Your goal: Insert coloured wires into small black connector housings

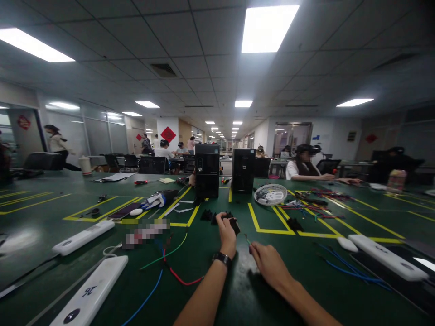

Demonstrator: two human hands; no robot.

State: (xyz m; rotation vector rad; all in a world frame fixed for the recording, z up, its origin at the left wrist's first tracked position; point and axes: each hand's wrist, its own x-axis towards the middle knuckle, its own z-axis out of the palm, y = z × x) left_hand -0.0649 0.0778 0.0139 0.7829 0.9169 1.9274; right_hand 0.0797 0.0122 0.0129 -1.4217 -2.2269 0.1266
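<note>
My left hand [227,230] is above the green table, its fingers wrapped round a small black block [234,225] whose exact kind I cannot make out. A black band circles that wrist. Just to the right, my right hand [268,262] pinches a thin green wire [248,241] between thumb and finger, with the wire's bare-looking tip pointing toward the block. A small gap separates the tip from the block. More dark blocks [208,215] lie in a row behind my left hand. To the left on the table are a red wire [183,281] and a blue wire [149,295].
Two black box-shaped cases [207,174] [242,171] stand ahead. A white round basket [271,194] holds small parts, with bundled wires [316,206] beside it. White power strips [88,294] lie left and right. Across the table sits a person [302,165].
</note>
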